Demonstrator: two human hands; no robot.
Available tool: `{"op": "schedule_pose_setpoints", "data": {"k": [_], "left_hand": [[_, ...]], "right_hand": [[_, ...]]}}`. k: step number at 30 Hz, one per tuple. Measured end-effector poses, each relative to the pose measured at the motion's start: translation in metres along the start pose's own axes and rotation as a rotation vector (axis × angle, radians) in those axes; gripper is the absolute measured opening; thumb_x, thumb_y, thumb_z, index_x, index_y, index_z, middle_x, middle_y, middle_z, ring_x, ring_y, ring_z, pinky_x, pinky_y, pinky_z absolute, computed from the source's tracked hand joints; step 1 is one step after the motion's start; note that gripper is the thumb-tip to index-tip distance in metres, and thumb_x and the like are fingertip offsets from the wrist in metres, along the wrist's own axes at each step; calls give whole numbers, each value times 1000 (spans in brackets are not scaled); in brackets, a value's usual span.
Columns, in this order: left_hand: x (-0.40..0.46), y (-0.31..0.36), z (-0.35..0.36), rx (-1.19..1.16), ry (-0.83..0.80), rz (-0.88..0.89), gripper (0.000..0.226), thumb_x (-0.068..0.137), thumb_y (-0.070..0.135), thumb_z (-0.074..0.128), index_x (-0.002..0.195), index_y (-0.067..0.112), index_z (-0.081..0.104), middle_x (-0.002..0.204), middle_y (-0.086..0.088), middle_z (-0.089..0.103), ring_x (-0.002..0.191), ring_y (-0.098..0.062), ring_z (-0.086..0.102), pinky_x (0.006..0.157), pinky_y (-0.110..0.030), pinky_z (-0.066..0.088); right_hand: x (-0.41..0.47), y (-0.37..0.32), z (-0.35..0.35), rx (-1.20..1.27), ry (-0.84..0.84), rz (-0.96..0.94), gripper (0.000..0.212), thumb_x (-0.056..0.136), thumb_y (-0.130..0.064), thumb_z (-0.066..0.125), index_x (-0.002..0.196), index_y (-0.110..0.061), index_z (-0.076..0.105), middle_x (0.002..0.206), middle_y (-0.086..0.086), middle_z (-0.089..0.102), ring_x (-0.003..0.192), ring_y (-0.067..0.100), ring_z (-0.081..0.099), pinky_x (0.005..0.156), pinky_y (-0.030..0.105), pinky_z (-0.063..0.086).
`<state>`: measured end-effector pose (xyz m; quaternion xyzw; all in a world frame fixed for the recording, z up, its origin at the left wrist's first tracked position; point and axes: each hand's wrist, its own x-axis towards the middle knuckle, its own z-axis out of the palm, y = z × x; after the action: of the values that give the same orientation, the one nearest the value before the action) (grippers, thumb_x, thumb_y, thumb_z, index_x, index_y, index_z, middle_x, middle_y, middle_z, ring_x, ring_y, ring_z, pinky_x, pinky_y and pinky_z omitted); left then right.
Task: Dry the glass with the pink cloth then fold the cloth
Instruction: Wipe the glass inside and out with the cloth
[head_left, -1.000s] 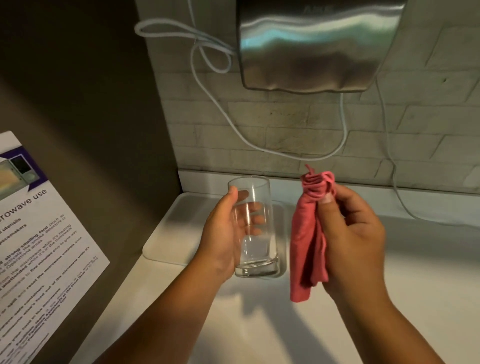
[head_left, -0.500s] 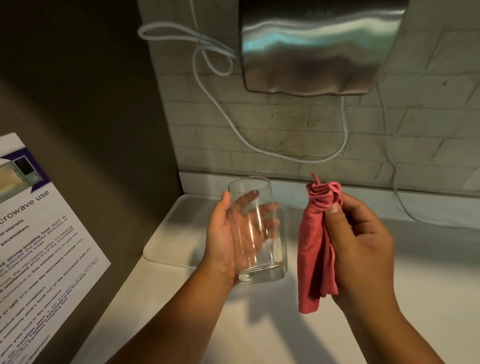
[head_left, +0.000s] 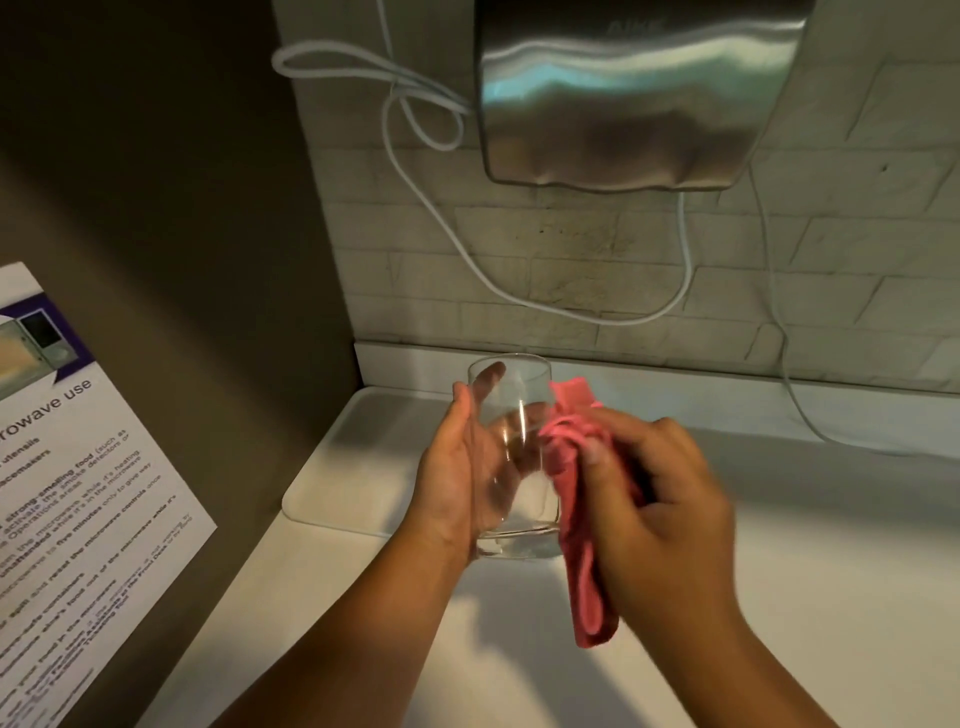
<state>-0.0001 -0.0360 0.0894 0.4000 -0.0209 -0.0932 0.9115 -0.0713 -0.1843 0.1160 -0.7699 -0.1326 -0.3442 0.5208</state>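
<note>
Clear, smooth, cylindrical, 1 glass (head_left: 511, 457) sits gripped in the left hand (head_left: 457, 483) at centre frame; right hand (head_left: 660, 499) clutches 1 bunched pink cloth (head_left: 576, 499) against it.

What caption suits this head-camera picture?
Left hand holds a clear glass while the right hand presses a pink cloth against it.

Clear, smooth glass (head_left: 511, 457) is seen at centre, beside soft pink cloth (head_left: 582, 519). Brushed, glossy metal forms the dryer (head_left: 623, 93) at the top; matt white counter (head_left: 363, 597) lies below; printed paper notice (head_left: 78, 493) at left.
</note>
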Motion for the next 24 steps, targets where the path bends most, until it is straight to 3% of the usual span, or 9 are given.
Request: {"op": "schedule_pose_setpoints", "data": {"k": [1,4,5,8,10,12,14,18,24], "left_hand": [[-1,-1,-1,10,5,-5,51,108,54,37,142,20,56,102,-24,77,68,-25,78,59,-31,64],[-5,-4,-4,87,39,2,51,105,59,43,142,31,63,124,-24,75,101,-33,74,95,-49,60],[-7,-3,-4,104,69,7,54,104,60,43,142,29,64,123,-23,75,105,-33,72,98,-50,58],[-10,-4,-1,156,64,5,66,97,66,47,128,15,74,104,-14,79,101,-27,76,87,-40,62],[-13,-5,3,210,34,19,67,91,63,57,129,10,72,113,-16,78,109,-27,74,88,-37,62],[-14,-6,6,266,64,55,74,85,56,65,140,6,62,126,-22,74,114,-32,70,91,-37,62],[-13,-5,8,282,62,84,71,89,51,59,145,7,55,135,-26,69,116,-35,67,93,-40,59],[-9,-8,7,286,49,131,39,108,43,46,136,20,58,114,-14,75,97,-23,72,82,-39,60],[-5,-4,5,207,172,177,46,90,53,60,130,30,60,99,-4,77,85,-20,74,75,-37,59]], "right_hand": [[-4,-2,6,-107,-60,-84,25,93,-25,63,115,-35,68,91,-18,54,80,-1,58,69,7,40],[-15,-6,20,-322,-196,-227,34,98,-38,49,129,-28,60,101,-17,50,75,-4,46,67,2,39],[-14,-6,23,-344,-208,-250,38,99,-39,46,132,-26,59,103,-13,53,76,-2,46,66,3,40],[1,-9,29,-343,-176,-245,40,97,-38,47,129,-21,63,102,-3,59,75,9,55,59,21,51],[15,-9,33,-313,-112,-179,30,96,-31,54,121,-21,68,96,-2,57,72,13,55,58,27,52],[27,-7,35,-270,-62,-101,25,96,-23,60,120,-24,69,89,-6,51,72,6,49,62,13,43],[32,-4,36,-228,-35,-59,27,96,-20,61,121,-25,69,87,-7,51,73,4,47,64,7,38],[28,2,34,-186,-2,-2,26,96,-18,60,120,-25,68,85,-8,51,82,1,53,66,6,39],[-10,-4,34,-353,-184,-102,26,100,-31,54,123,-26,65,95,-15,51,71,-1,45,62,4,32]]}}
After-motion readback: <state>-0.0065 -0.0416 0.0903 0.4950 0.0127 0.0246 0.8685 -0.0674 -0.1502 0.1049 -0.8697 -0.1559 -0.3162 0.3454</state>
